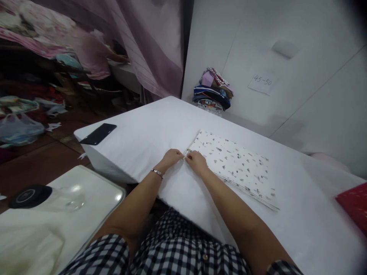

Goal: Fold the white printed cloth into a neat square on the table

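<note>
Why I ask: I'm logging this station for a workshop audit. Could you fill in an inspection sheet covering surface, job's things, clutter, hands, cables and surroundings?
Surface: white table, its near edge dipping towards the person.
Job's things: printed cloth, flat, in layers.
Clutter: dark phone-like slab near the left corner; pile of fabrics at the far edge; red item at right.
Grippers: left hand and right hand, fingers pinched together by the cloth's left corner; what they pinch is too small to tell.
Cables: nothing seen.
Surroundings: seated person, pink curtain, wall note reading "45-50", plastic bag at left.
</note>
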Motion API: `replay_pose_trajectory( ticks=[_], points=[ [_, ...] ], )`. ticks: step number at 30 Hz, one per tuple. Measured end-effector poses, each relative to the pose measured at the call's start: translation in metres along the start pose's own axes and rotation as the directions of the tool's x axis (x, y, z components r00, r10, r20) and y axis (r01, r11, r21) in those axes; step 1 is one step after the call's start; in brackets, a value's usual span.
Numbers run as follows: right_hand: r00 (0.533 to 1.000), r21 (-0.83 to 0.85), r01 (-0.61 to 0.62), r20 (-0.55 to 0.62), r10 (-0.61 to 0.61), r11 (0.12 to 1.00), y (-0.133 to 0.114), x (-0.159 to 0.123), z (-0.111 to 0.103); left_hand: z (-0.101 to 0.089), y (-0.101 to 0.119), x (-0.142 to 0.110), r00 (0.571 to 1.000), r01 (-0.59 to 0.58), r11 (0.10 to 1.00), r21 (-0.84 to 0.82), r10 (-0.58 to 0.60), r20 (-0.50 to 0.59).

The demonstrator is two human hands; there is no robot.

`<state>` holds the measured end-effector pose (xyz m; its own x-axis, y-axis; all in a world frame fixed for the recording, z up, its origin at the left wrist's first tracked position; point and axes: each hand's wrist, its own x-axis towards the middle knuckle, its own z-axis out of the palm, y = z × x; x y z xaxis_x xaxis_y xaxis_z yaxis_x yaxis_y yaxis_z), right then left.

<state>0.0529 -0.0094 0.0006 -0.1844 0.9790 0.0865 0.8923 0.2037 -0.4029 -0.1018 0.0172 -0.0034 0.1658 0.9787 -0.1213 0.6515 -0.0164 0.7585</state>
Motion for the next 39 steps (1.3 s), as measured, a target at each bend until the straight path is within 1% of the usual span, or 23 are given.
replay_pose_trajectory(
  ticks=[4, 9, 11, 14, 17, 20, 24, 26, 30, 33, 35, 37, 39],
  points=[
    [1.000, -0.027, -0.002, 0.015, 0.002, 1.000, -0.002, 0.001, -0.001, 0.001, -0.001, 0.001, 1.000, 0.020, 1.000, -0.008, -0.020, -0.001],
    [1.000, -0.078, -0.008, 0.013, 0.009, 0.997, -0.005, 0.003, 0.001, 0.002, -0.001, 0.002, 1.000, 0.025, 0.999, 0.021, -0.025, -0.011],
    [0.999, -0.080, 0.035, -0.006, -0.036, 0.996, -0.004, 0.001, 0.002, 0.002, -0.002, 0.003, 1.000, 0.024, 0.999, 0.023, -0.024, -0.014],
    [0.990, -0.089, 0.134, -0.027, -0.137, 0.987, -0.002, -0.005, 0.004, 0.002, -0.002, 0.003, 1.000, 0.020, 0.999, 0.045, -0.020, -0.010],
    [0.983, -0.110, 0.177, -0.020, -0.180, 0.978, -0.001, -0.008, 0.006, 0.001, 0.000, 0.002, 1.000, 0.027, 0.998, 0.063, -0.026, -0.007],
    [0.984, -0.100, 0.174, -0.023, -0.177, 0.980, -0.001, -0.009, 0.008, 0.000, 0.002, 0.001, 0.999, 0.036, 0.997, 0.063, -0.036, -0.005],
    [0.989, -0.083, 0.140, -0.043, -0.144, 0.987, 0.000, -0.007, 0.011, -0.001, 0.003, -0.001, 1.000, -0.009, 0.997, 0.072, 0.011, -0.025],
    [0.988, -0.084, 0.143, -0.044, -0.147, 0.986, 0.000, -0.006, 0.011, -0.001, 0.003, -0.002, 0.999, -0.022, 0.996, 0.084, 0.024, -0.031],
    [0.987, -0.102, 0.151, -0.033, -0.155, 0.983, -0.002, -0.008, 0.011, -0.001, 0.006, -0.001, 1.000, -0.003, 0.994, 0.106, 0.006, -0.024],
    [0.985, -0.134, 0.166, -0.027, -0.171, 0.977, -0.005, -0.017, 0.008, 0.000, 0.009, -0.001, 0.999, 0.010, 0.994, 0.112, -0.005, -0.040],
    [0.982, -0.137, 0.186, -0.020, -0.190, 0.973, -0.005, -0.027, 0.005, 0.000, 0.012, -0.001, 0.998, 0.017, 0.993, 0.117, -0.010, -0.060],
    [0.976, -0.124, 0.211, -0.023, -0.216, 0.969, 0.000, -0.042, 0.002, 0.000, 0.014, -0.001, 0.997, 0.026, 0.990, 0.140, -0.015, -0.075],
    [0.971, -0.114, 0.230, -0.046, -0.236, 0.967, 0.013, -0.060, -0.003, 0.000, 0.015, -0.001, 0.997, 0.024, 0.984, 0.177, -0.011, -0.073]
  ],
)
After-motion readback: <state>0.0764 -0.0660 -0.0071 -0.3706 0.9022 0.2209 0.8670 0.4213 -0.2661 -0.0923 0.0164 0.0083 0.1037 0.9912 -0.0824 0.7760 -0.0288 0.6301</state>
